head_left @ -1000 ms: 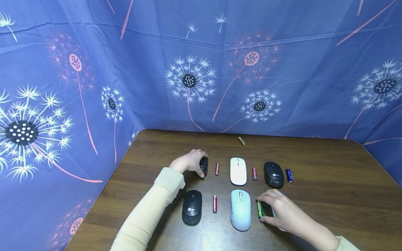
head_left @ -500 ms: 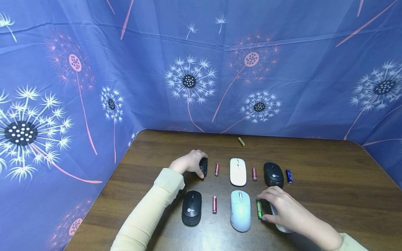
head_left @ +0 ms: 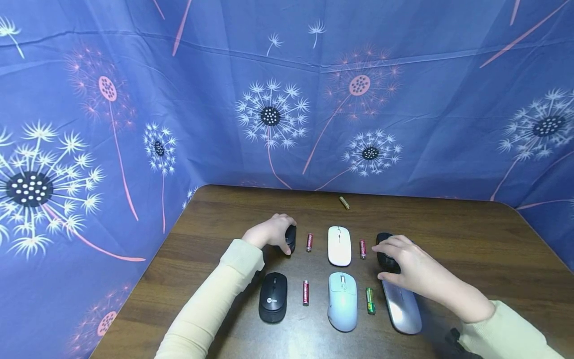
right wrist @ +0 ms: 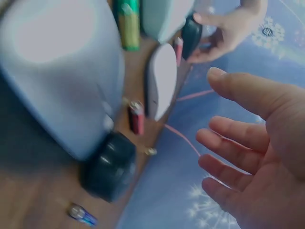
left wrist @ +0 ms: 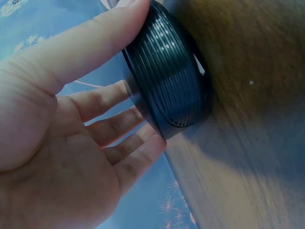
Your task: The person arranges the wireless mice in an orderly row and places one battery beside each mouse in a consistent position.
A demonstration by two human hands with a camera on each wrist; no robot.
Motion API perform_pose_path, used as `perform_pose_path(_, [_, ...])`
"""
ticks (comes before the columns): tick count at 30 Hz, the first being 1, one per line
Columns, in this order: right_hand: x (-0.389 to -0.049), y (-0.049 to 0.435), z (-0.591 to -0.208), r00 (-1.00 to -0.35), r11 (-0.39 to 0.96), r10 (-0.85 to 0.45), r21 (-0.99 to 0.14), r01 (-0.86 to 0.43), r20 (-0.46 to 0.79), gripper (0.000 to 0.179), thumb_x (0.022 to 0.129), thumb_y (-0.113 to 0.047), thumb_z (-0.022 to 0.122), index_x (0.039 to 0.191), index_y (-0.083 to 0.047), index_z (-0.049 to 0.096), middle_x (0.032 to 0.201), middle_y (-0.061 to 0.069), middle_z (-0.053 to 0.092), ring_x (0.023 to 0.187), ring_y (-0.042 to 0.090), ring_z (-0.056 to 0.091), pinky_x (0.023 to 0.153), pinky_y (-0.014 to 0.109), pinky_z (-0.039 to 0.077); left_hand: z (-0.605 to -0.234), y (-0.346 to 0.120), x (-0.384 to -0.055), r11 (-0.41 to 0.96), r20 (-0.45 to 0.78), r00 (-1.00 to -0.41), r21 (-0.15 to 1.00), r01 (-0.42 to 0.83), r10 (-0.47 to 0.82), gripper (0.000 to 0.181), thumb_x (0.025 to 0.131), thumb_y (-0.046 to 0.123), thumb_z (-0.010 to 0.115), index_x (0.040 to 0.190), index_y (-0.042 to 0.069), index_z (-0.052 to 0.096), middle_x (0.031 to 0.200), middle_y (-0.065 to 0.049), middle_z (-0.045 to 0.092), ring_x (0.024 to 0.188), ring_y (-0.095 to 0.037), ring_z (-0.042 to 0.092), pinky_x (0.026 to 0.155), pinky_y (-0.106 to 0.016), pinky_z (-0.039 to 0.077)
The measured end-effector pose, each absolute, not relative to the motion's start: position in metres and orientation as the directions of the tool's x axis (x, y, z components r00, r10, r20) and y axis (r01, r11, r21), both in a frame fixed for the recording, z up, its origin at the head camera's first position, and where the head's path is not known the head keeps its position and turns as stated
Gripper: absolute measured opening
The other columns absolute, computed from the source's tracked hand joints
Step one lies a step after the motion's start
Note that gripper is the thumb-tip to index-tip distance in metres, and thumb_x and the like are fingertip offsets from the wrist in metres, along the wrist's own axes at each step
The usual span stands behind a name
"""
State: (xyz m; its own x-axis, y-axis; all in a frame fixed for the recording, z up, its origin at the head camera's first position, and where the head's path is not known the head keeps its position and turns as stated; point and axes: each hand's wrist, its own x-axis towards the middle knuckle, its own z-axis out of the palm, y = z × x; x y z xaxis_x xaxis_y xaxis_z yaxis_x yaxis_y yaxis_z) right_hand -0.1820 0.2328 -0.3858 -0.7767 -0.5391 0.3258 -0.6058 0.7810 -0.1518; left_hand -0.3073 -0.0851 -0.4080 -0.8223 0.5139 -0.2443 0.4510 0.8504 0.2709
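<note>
My left hand grips a black computer mouse on the table's left side, thumb on one end and fingertips on the other; the mouse has a ridged side. My right hand is over another black mouse at the right, partly covering it. In the right wrist view its fingers are spread and hold nothing. Just below that hand lies a silver-grey mouse, with a green battery to its left. A blue battery shows in the right wrist view, mostly hidden from the head view.
Between the hands lie a white mouse and a pale blue mouse. A third black mouse sits front left. Red batteries lie among the mice. One gold battery lies near the back edge, before a blue curtain.
My right hand has left the green battery and moved forward to the black mouse, uncovering the silver-grey mouse. The left hand keeps its hold in the same place.
</note>
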Motion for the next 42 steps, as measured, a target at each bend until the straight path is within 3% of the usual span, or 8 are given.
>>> perform_pose_path(19, [-0.246, 0.228, -0.344, -0.767, 0.782, -0.562, -0.103, -0.615, 0.309, 0.046, 0.072, -0.015, 0.081, 0.111, 0.002, 0.065, 0.109, 0.017, 0.064, 0.107, 0.036, 0.053, 0.087, 0.050, 0.046, -0.406, -0.085, -0.308, 0.858, -0.265, -0.826, 0.288, 0.425, 0.498, 0.080, 0.068, 0.023, 0.086, 0.137, 0.008, 0.047, 0.140, -0.011, 0.044, 0.124, -0.027, 0.040, 0.099, -0.041, 0.041])
perform_pose_path(42, [-0.317, 0.223, -0.350, -0.814, 0.806, -0.528, -0.158, -0.570, 0.240, 0.050, 0.078, -0.015, 0.077, 0.123, 0.001, 0.060, 0.124, 0.022, 0.057, 0.119, 0.041, 0.046, 0.099, 0.056, 0.037, -0.407, -0.086, -0.309, 0.855, -0.269, -0.820, 0.287, 0.432, 0.505, 0.080, 0.068, 0.024, 0.085, 0.137, 0.009, 0.047, 0.140, -0.010, 0.044, 0.125, -0.028, 0.039, 0.100, -0.041, 0.040])
